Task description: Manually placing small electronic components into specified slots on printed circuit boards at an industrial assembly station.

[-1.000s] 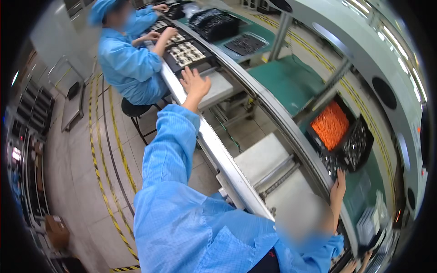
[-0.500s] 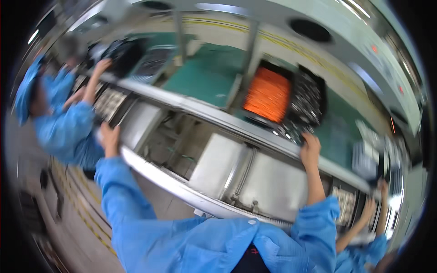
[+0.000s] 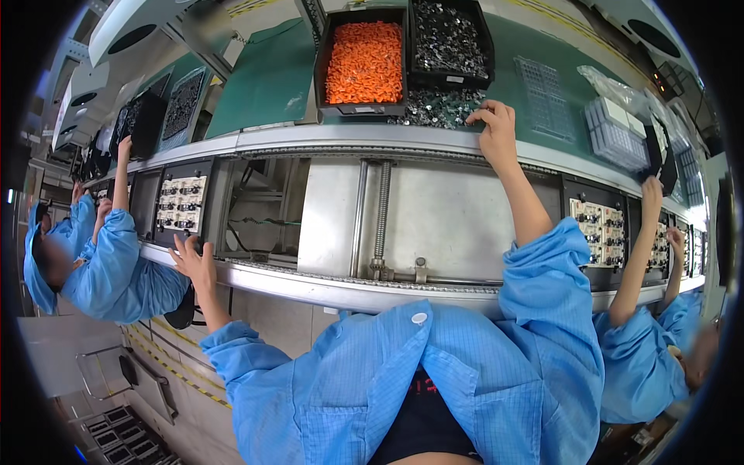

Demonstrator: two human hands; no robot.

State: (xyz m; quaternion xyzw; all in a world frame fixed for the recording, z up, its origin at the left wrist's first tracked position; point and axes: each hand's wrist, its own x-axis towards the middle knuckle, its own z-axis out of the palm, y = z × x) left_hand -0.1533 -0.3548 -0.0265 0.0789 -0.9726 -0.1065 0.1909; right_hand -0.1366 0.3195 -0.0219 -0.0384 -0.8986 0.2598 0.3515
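My right hand (image 3: 498, 132) reaches over the far rail to the right end of a loose heap of small shiny metal parts (image 3: 438, 107). Its fingers are bent and drawn together at the tips; whatever lies between them is too small to make out. My left hand (image 3: 195, 267) is at the near rail, fingers spread and nothing in it. Just beyond it lies a black tray carrying pale blocks with dark parts (image 3: 180, 203). Behind the heap stand a black bin of orange pieces (image 3: 364, 63) and a black bin of dark, shiny parts (image 3: 449, 39).
A conveyor line with a metal plate (image 3: 457, 221) and a threaded rod (image 3: 380, 209) runs before me. Clear plastic trays (image 3: 545, 89) and stacked white trays (image 3: 616, 132) rest on the green bench (image 3: 263, 81). Co-workers in blue sit left (image 3: 124, 263) and right (image 3: 639, 364).
The tilted, blurred view has levelled out and sharpened. My left hand's fingers are spread near the rail. My right hand stays by the metal parts.
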